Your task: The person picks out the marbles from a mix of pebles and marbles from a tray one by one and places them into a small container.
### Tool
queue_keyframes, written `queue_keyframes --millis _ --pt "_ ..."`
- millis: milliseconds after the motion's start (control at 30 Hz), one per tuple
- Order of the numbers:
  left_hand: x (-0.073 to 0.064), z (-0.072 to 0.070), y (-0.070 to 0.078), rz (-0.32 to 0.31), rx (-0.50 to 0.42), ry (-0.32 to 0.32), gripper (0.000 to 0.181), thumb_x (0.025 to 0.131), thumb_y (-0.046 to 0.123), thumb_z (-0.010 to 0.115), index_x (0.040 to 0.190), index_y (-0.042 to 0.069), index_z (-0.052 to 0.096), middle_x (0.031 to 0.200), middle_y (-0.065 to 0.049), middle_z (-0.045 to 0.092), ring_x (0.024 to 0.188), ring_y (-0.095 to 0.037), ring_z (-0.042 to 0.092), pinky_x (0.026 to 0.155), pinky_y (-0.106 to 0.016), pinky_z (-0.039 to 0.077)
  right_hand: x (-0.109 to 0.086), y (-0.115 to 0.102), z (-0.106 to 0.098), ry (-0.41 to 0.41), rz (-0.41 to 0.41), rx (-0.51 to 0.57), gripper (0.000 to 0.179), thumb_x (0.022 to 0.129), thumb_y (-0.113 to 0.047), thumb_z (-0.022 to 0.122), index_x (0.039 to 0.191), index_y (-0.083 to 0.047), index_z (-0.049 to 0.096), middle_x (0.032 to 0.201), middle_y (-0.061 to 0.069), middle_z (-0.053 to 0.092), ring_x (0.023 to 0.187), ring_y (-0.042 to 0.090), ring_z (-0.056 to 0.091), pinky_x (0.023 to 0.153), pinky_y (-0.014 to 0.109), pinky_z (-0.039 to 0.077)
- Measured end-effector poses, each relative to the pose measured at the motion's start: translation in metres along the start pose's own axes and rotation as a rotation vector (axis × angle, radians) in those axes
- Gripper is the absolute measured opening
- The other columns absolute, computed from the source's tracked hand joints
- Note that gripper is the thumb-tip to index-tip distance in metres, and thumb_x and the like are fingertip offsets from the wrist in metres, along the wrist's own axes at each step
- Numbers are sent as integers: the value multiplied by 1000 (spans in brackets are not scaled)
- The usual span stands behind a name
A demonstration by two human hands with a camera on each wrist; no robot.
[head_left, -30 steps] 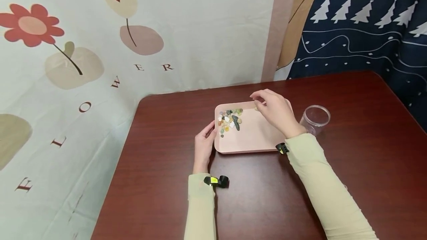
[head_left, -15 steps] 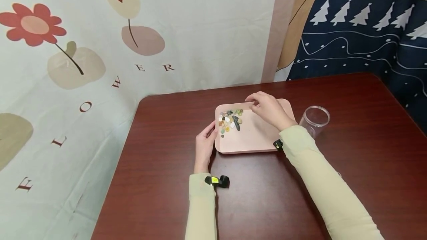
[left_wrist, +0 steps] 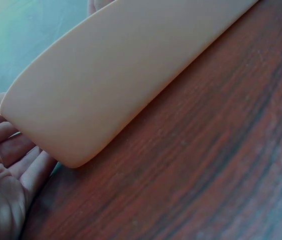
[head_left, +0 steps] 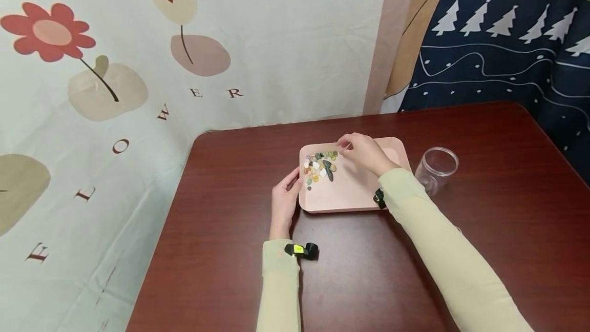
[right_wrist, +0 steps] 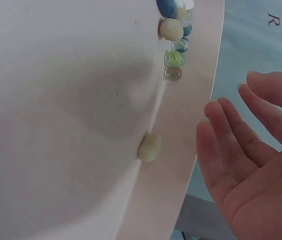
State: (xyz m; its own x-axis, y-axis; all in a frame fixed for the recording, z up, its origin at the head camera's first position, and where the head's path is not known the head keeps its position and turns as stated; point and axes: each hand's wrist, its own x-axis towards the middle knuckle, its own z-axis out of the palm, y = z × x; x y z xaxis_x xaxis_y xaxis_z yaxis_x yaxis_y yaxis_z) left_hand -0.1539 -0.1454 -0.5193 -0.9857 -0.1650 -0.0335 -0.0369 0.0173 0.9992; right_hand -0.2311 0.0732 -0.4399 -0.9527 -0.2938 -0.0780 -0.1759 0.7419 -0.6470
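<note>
A pink tray (head_left: 357,188) lies on the table, with a cluster of small coloured pebbles and beads (head_left: 318,166) at its left end. My left hand (head_left: 282,200) grips the tray's left side, thumb at the rim and fingers along the outer wall; the left wrist view shows those fingers (left_wrist: 23,157) against the tray corner. Over the tray's far side hovers my right hand (head_left: 364,153), its fingers loosely bent. In the right wrist view a cream pebble (right_wrist: 150,147) sits apart from the cluster near the tray's wall, with no contact from the right hand (right_wrist: 261,165).
Right of the tray stands a clear round plastic jar (head_left: 436,168), partly behind the right forearm. The dark red wooden table (head_left: 221,209) meets a printed cloth backdrop (head_left: 286,40) at its far edge. Both wrists wear small black cameras.
The right hand has moved left along the tray's far side, closer to the pebbles. The left hand stays at the tray's left side, and the pebble cluster looks unchanged.
</note>
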Motion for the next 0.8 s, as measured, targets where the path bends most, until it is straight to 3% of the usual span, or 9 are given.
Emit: queue_keyframes --millis 233,533,800 --pt "0 0 -2 -16 -10 7 31 85 15 60 116 17 61 115 0 59 105 -8 54 85 -23 45 7 4 6 -52 54 87 26 88 -21 55 112 -14 59 106 5 58 94 19 53 83 37 42" --pt "0 1 -2 -9 -17 5 32 85 13 59 117 15 61 115 -2 59 104 -9 55 84 -24 45 14 7 13 -129 128 140 27 89 -21 52 115 -16 57 105 3 58 84 21 58 63 29 46" --pt "0 1 0 -6 3 10 32 85 13 59 117 14 61 116 -2 59 105 -10 55 85 -24 45 16 7 15 -175 142 167 30 89 -18 52 119 -17 55 98 5 62 80 21 58 57 28 44"
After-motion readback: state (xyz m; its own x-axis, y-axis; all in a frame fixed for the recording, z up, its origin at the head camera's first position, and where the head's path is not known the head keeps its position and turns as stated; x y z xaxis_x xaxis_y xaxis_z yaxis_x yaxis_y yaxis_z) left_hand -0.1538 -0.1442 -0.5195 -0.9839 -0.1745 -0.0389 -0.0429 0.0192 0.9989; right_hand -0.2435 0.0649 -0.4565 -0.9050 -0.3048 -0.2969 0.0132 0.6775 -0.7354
